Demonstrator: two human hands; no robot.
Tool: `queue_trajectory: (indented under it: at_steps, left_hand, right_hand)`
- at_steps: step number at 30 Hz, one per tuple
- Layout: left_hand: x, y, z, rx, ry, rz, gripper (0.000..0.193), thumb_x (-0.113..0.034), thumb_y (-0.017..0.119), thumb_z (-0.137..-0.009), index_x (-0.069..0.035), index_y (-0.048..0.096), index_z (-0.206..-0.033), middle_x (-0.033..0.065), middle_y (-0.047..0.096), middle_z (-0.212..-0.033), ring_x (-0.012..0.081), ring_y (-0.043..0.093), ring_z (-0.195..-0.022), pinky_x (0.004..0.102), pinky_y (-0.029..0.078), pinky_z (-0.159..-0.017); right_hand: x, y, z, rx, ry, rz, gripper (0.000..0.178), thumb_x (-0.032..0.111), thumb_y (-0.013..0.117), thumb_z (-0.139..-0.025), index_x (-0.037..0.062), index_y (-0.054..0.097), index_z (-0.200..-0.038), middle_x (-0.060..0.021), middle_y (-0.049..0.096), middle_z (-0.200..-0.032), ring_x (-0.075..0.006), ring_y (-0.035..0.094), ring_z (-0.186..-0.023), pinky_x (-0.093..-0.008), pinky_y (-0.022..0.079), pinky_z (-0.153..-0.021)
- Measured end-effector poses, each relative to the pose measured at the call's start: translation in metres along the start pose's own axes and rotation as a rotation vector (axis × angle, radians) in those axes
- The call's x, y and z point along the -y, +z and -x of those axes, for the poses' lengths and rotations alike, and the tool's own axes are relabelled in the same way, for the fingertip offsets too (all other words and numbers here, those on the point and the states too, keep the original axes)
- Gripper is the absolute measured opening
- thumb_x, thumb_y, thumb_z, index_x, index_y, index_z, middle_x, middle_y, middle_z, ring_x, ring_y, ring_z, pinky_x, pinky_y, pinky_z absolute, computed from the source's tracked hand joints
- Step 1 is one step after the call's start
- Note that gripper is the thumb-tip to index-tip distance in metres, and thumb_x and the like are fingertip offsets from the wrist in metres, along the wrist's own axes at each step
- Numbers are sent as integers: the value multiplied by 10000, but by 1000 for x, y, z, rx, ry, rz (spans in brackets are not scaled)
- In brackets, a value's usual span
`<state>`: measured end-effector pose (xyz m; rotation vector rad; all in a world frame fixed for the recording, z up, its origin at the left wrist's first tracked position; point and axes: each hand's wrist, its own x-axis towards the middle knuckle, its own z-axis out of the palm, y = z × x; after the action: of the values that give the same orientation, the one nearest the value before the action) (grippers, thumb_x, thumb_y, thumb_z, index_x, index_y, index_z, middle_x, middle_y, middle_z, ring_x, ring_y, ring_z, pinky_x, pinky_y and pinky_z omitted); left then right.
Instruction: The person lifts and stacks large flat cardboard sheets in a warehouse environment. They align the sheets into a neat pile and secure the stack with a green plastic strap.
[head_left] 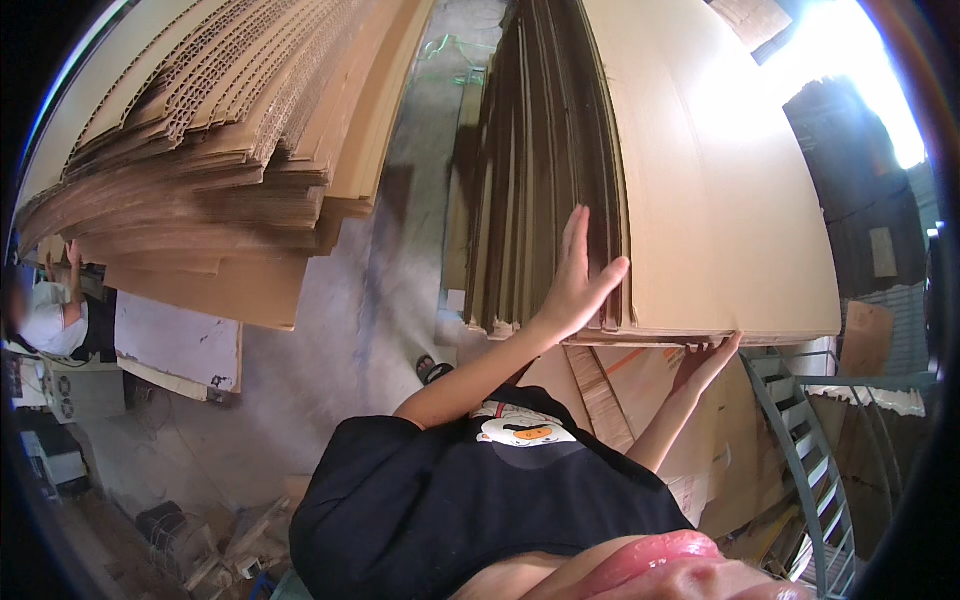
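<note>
A tall stack of tan cardboard sheets [720, 200] stands in front of me, its dark layered edges turned to the left. My left hand [583, 285] lies against the near left corner of those edges, fingers stretched up and thumb apart. On the stack's near edge, my right hand [706, 362] touches the upper sheets with its fingertips, fingers extended and thumb apart. Neither hand is wrapped round a sheet. To the left rises another high pile of corrugated cardboard [230, 200], its layers uneven and bowed.
A strip of concrete floor [330, 290] runs between the two piles. Metal stairs [805, 450] with a rail stand at the right. At the far left are another person [55, 315] and a white-topped board [175, 335]. Scrap wood [250, 540] lies at the lower left.
</note>
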<state>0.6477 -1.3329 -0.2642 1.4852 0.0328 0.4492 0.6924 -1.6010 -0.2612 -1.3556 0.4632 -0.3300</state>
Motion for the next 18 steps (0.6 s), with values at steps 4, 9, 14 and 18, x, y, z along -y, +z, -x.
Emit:
queue_trajectory:
  at_steps: [4, 9, 14, 18]
  left_hand:
    - [22, 2, 15, 86, -114, 175, 1024, -629, 460, -988, 100, 17, -1553, 279, -54, -1640, 367, -41, -1542, 468, 68, -1245]
    - [43, 10, 32, 78, 27, 55, 1008, -651, 409, -994, 71, 2, -1566, 266, -74, -1648, 374, -71, -1541, 491, 49, -1241]
    - [75, 3, 37, 129, 235, -51, 933, -552, 458, -1008, 19, -2, -1586, 263, -83, -1651, 400, -75, -1538, 512, 34, -1236]
    - [96, -12, 48, 189, 301, -157, 1030, -571, 565, -945, 28, 22, -1583, 282, -42, -1646, 437, 1, -1532, 530, 75, -1236]
  right_hand:
    - [-1, -1, -1, 39, -13, 22, 958, 745, 499, -883, 138, 251, -1580, -125, 430, -1414, -238, 479, -1215, -431, 409, -941]
    - [-4, -1, -5, 43, -18, 17, 921, 741, 497, -891, 174, 265, -1578, -135, 389, -1466, -267, 427, -1287, -468, 397, -1004]
    - [-8, 2, -4, 127, -59, 46, 916, 707, 494, -915, 123, 249, -1577, -150, 302, -1570, -315, 293, -1454, -572, 276, -1136]
    - [-9, 3, -10, 83, 8, 88, 868, 699, 517, -909, 97, 356, -1514, -122, 455, -1431, -302, 417, -1337, -527, 307, -1120]
